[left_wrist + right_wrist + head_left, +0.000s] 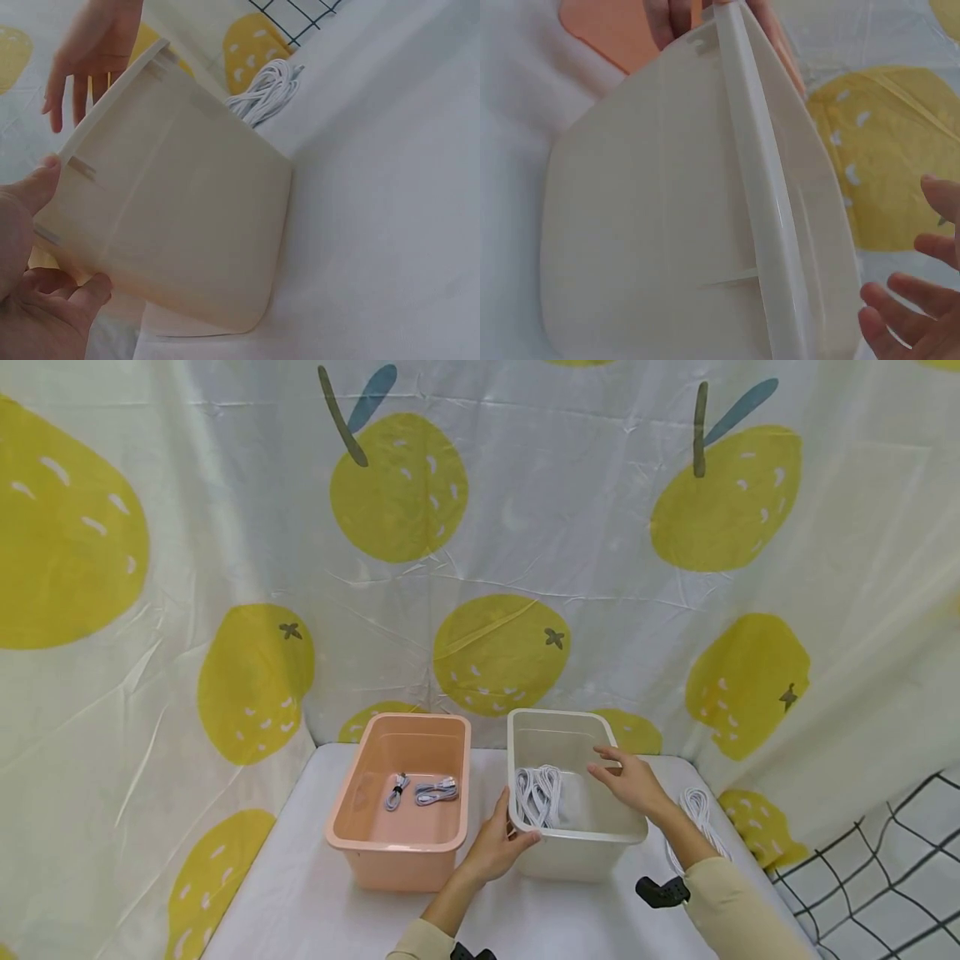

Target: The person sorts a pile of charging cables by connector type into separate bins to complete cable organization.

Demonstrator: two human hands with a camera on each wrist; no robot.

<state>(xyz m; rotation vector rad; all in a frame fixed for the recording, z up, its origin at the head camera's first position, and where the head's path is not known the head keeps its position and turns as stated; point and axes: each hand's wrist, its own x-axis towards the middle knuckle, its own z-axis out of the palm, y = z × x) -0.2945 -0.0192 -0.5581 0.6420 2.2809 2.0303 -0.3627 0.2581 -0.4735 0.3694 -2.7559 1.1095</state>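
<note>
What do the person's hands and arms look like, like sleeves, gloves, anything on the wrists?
The left hand and right hand are bare, with no gloves. The left sleeve and right sleeve are plain beige. A small black device sits by the right cuff; another black device shows partly near the left one. No cables show on either arm.

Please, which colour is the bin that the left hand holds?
The bin is cream, or off-white; it shows best in the head view.
</note>
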